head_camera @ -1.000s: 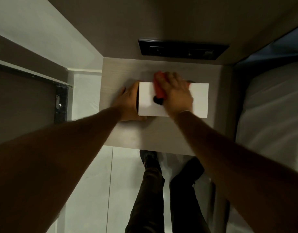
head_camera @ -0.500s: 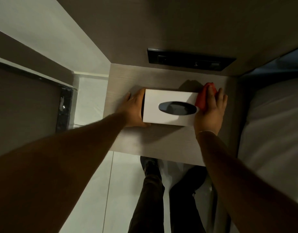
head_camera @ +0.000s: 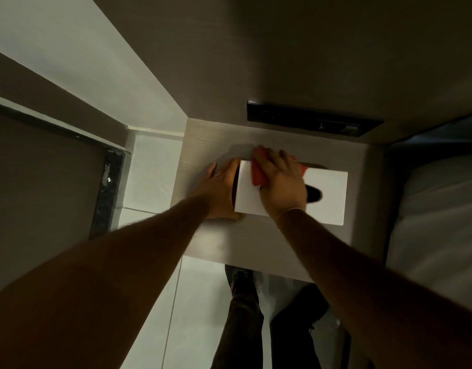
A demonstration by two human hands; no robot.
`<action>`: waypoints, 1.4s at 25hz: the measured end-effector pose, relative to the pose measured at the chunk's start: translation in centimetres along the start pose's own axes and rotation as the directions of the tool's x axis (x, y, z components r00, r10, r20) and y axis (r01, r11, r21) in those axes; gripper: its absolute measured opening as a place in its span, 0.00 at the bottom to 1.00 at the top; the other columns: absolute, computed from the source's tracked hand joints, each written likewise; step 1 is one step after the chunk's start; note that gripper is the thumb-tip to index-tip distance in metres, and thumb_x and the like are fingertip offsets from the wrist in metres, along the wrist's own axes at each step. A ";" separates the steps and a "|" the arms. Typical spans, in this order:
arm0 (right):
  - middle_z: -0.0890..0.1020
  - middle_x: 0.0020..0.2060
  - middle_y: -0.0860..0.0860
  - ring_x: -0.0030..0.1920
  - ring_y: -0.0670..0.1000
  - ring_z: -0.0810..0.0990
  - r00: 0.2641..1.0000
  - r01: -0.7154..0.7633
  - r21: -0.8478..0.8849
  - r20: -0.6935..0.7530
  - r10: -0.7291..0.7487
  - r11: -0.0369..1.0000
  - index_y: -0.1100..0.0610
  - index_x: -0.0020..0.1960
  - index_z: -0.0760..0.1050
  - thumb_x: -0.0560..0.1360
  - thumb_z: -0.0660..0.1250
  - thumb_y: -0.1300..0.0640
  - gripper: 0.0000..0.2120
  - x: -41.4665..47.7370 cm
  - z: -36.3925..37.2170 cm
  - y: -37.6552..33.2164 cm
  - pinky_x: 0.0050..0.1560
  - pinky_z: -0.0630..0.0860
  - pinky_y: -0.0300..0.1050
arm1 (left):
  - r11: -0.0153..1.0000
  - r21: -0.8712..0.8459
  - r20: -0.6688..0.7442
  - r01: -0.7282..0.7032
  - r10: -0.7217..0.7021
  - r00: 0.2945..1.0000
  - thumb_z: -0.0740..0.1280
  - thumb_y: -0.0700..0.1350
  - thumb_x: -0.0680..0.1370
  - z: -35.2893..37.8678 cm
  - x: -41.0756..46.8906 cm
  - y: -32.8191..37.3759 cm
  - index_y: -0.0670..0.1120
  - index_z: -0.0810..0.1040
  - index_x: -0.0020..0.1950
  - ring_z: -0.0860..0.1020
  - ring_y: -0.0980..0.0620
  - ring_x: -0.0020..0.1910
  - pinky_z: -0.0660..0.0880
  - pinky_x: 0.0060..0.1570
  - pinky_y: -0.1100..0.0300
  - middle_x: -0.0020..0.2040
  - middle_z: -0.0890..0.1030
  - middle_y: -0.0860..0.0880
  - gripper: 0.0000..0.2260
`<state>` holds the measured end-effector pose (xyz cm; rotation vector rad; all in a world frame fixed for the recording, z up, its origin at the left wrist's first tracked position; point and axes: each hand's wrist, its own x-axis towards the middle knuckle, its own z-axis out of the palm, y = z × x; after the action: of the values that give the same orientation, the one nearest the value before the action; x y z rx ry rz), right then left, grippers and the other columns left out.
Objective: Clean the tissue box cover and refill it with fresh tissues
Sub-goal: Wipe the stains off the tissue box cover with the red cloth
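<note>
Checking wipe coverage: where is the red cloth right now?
In the head view, the red cloth lies under the right hand on the left part of the white tissue box cover, near the left hand.

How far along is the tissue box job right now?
Done: nothing visibly finished. In hand: the left hand braces the white tissue box cover on the bedside table while the right hand presses a red cloth on its top. Left: the refill; no fresh tissues are in view, and the oval slot looks dark.
</note>
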<state>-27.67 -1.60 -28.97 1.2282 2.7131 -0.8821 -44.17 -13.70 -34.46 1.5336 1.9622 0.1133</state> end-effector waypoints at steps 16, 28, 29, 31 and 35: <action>0.68 0.80 0.47 0.82 0.57 0.60 0.945 0.265 0.065 0.183 -0.272 0.962 0.45 0.78 0.70 0.76 0.72 0.61 0.34 -10.8 1.8 -0.9 0.81 0.56 0.60 | 0.961 -0.142 0.095 0.237 -0.225 0.970 0.72 0.72 0.70 0.9 0.1 -0.4 0.54 0.36 0.85 0.40 0.36 0.85 0.36 0.73 0.48 0.87 0.52 0.46 0.59; 0.75 0.72 0.43 0.70 0.50 0.75 0.952 -0.275 0.507 0.260 0.159 0.817 0.41 0.78 0.69 0.79 0.62 0.66 0.32 -16.0 -1.9 -1.2 0.73 0.71 0.47 | 0.953 -0.135 0.007 0.269 -0.271 0.963 0.83 0.61 0.67 -0.1 -4.5 3.7 0.50 0.37 0.87 0.57 0.43 0.85 0.51 0.83 0.40 0.87 0.56 0.45 0.66; 0.77 0.71 0.44 0.69 0.50 0.76 0.940 -0.340 0.582 0.237 0.246 0.739 0.42 0.77 0.70 0.80 0.62 0.67 0.31 -16.3 -3.0 -0.8 0.74 0.70 0.49 | 0.938 -0.148 -0.023 0.312 -0.319 0.948 0.83 0.58 0.68 0.1 -5.4 5.2 0.49 0.36 0.87 0.56 0.42 0.85 0.51 0.83 0.40 0.87 0.54 0.45 0.65; 0.81 0.64 0.46 0.65 0.52 0.80 0.882 -0.444 0.702 0.236 0.407 0.556 0.43 0.75 0.72 0.82 0.64 0.66 0.27 -16.8 -5.7 0.2 0.71 0.75 0.54 | 0.922 -0.153 -0.114 0.355 -0.373 0.921 0.82 0.53 0.70 0.3 -7.7 8.9 0.48 0.39 0.87 0.54 0.43 0.86 0.50 0.83 0.38 0.88 0.51 0.46 0.62; 0.84 0.53 0.48 0.49 0.51 0.85 0.777 -0.412 0.847 0.135 0.614 0.335 0.40 0.68 0.75 0.79 0.67 0.56 0.20 -17.6 -14.0 2.5 0.46 0.82 0.48 | 0.986 -0.080 -0.232 0.145 -0.160 0.959 0.74 0.50 0.74 0.7 -10.2 18.7 0.50 0.43 0.88 0.51 0.48 0.86 0.51 0.83 0.39 0.88 0.51 0.49 0.52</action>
<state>-11.13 -5.15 -13.97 2.2591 1.5910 -2.1464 -26.80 -17.19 -22.54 1.3747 2.2357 0.3026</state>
